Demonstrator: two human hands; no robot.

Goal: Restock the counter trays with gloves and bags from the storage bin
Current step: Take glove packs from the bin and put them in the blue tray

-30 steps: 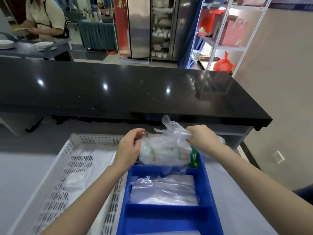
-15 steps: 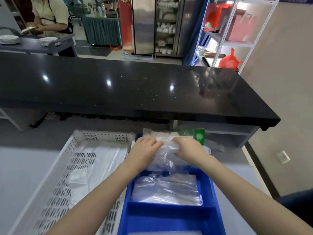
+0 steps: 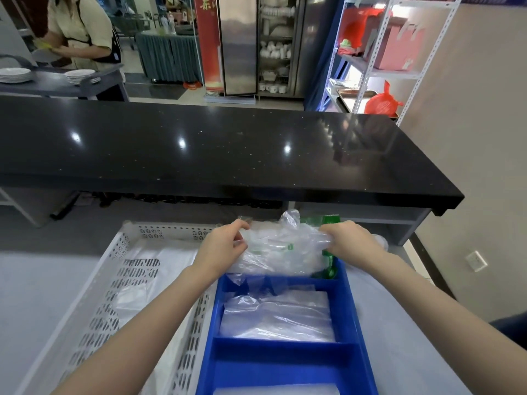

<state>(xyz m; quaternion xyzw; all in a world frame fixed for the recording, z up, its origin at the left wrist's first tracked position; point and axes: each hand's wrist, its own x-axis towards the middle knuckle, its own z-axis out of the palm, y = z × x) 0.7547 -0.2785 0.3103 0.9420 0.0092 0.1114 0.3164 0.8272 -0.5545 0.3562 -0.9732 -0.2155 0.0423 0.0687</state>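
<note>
Head cam: I've got both hands clenched on a clear plastic pack w/ green print, left hand at its left end, right hand at its right. Pack sits over the far compartment of the blue tray. Looks light, soft, slippery; I'd grip the bunched ends, not the slick middle. White perforated bin lies just left of tray.

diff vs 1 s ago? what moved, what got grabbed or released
Both hands, left hand and right hand, kept their grip on the clear plastic packet with green print, lowering it into the blue divided tray's far compartment. The white perforated basket stayed put.
</note>
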